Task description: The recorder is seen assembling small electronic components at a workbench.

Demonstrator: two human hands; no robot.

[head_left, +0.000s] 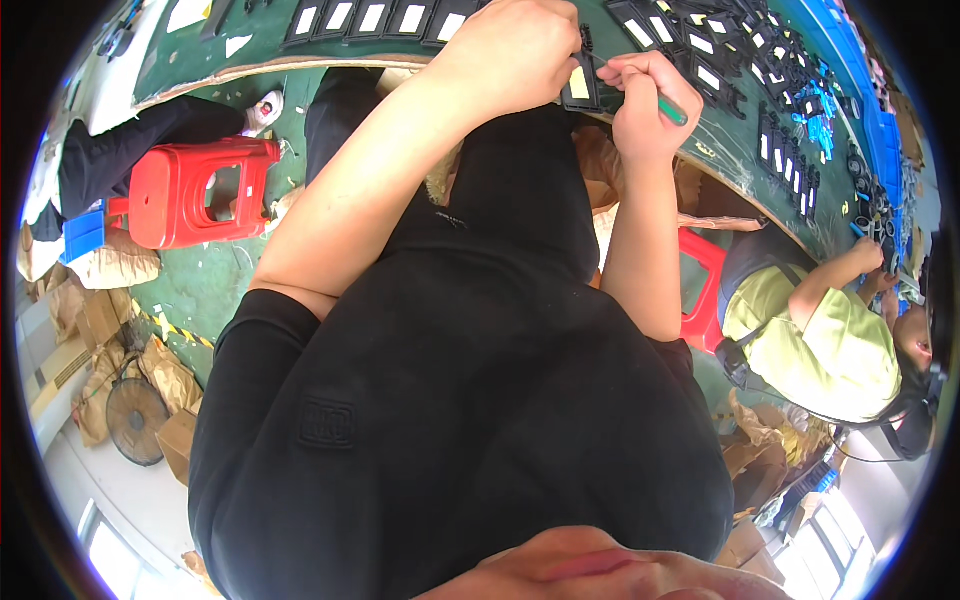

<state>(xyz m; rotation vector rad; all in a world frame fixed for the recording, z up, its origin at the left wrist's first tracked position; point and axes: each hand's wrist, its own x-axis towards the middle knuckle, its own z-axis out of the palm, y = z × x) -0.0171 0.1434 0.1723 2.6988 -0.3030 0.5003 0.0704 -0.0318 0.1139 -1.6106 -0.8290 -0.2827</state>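
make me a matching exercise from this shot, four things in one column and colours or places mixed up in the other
Things:
1. green-handled tool
2. stool on the left side of the picture
3. co-worker's shirt
4. part beside the left hand

Colours or places:
A. lime yellow
B. mostly black
C. in the right hand
D. red

Right pairs: 1-C, 2-D, 3-A, 4-B

The table (200,65) lies mostly open at upper left; black cases (372,20) bar top centre, piled black parts (701,43) upper right, their gaps hard to judge.
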